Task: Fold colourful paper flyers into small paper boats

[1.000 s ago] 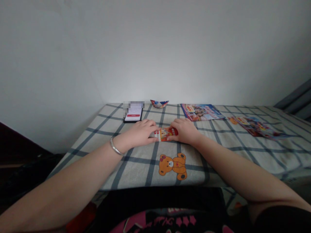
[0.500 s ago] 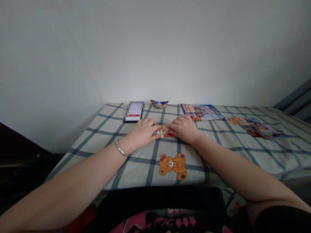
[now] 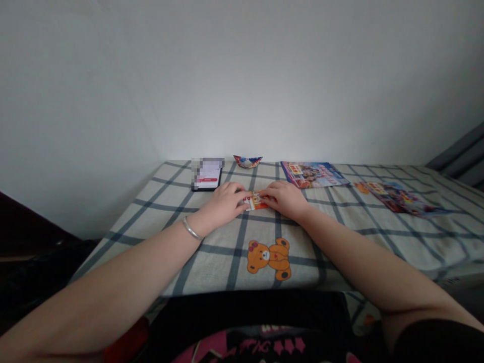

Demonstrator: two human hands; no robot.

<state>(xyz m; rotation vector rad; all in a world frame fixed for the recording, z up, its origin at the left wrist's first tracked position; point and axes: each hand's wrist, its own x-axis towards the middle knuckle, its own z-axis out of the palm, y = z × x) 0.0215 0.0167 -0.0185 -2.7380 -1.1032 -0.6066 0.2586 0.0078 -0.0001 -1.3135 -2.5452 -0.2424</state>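
A small piece of red, orange and white printed paper (image 3: 256,200) lies low over the middle of the checked tablecloth. My left hand (image 3: 226,201), with a silver bangle on its wrist, pinches the paper's left end between thumb and fingers. At the other end, my right hand (image 3: 286,199) has its fingers closed on the paper and covers part of it. Whether the paper is folded in layers is too small to tell. Behind the hands, near the wall, stands a folded paper boat (image 3: 248,161) with blue and red print.
A phone (image 3: 208,174) with a lit, partly blurred screen lies at the back left. Two printed flyers, one flat behind my right hand (image 3: 314,174) and a creased flyer (image 3: 404,199), lie to the right. The checked tablecloth (image 3: 212,267) bears a bear print. A wall borders the back.
Both hands and the paper have shifted slightly away from me. The fingers have moved a little on the paper, which both hands still hold. The other things have stayed in place.
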